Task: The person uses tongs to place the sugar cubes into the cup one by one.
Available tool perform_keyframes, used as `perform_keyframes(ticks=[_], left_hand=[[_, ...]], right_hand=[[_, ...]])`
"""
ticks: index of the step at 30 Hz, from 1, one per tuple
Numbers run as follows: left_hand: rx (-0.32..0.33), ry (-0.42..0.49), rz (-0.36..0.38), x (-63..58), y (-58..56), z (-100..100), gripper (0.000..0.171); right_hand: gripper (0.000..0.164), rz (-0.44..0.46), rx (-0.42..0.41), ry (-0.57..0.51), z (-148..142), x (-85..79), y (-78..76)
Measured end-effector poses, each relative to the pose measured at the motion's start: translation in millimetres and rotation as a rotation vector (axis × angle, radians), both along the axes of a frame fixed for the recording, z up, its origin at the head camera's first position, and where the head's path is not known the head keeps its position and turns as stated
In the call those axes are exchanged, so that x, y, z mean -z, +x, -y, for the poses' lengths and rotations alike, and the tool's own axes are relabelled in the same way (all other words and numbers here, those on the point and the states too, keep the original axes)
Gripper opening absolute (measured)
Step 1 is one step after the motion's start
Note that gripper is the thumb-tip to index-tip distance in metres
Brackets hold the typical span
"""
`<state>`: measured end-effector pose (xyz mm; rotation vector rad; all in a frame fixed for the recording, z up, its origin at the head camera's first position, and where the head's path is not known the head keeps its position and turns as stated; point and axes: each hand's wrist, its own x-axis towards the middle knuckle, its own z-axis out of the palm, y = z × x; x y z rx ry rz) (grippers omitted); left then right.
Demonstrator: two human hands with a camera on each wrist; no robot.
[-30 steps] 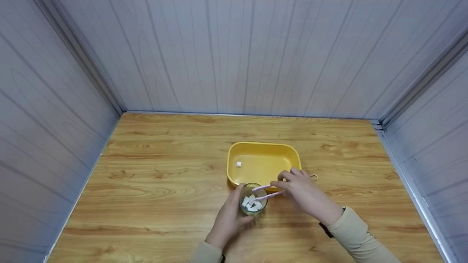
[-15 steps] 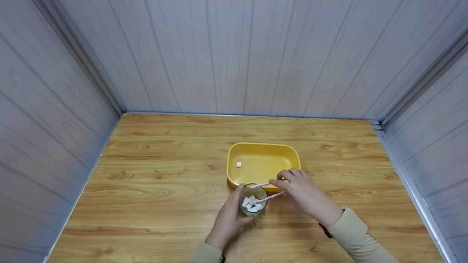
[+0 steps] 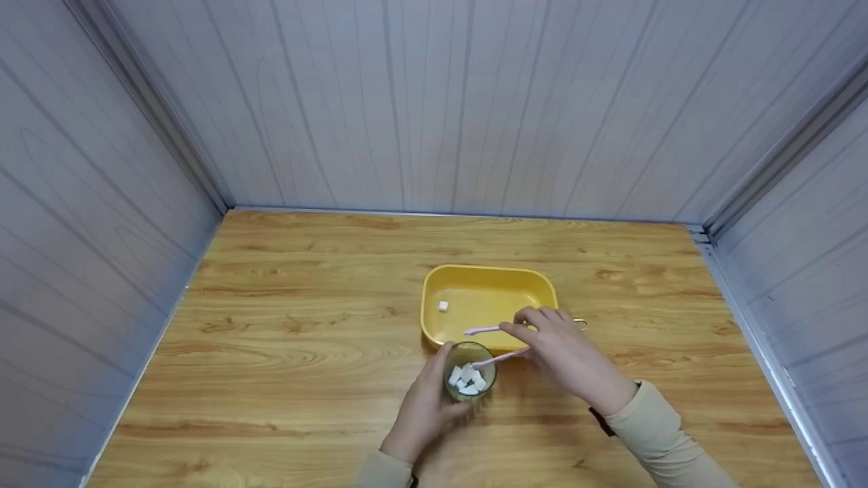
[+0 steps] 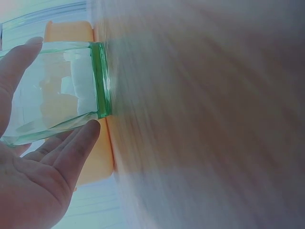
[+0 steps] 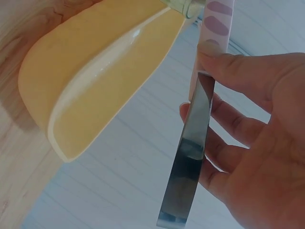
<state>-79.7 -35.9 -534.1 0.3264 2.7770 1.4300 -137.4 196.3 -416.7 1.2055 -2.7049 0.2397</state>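
Note:
My left hand (image 3: 424,407) holds a clear greenish glass (image 3: 468,351) upright on the table, thumb and fingers at its sides. Several white cubes (image 3: 468,374) lie inside it. My right hand (image 3: 563,356) pinches a pair of tongs (image 3: 505,357) with pink arms and a bent metal back (image 5: 183,167). The arms stand spread. One tip reaches over the glass mouth, close above the cubes; the other overlaps the near inside of a yellow box (image 3: 481,313) beyond the rim. No cube shows between the tips. A single white cube (image 3: 443,306) sits at the left inside the box.
The yellow box stands just behind the glass on the wood-grain table (image 3: 305,339). Pale panels rise around the table, with a back wall (image 3: 434,108) and side walls (image 3: 74,237) at left and right.
The tongs have spread wider: the far tip has moved from over the glass up to the box, and the near tip has risen slightly. My left hand and the glass stay put.

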Motion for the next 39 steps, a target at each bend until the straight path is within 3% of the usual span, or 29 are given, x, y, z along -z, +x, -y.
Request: perform_keyframes(ticks=[14,39], left_hand=[[-0.005,-0.001,0.019,0.0,0.1,-1,0.1],[-0.01,-0.005,0.034,-1.4,0.1,0,0.101]], right_hand=[[0.058,-0.007,0.065,0.012,11,-12.9,-13.7],[0.05,0.048,0.118,0.002,33,-0.7,-50.0]])
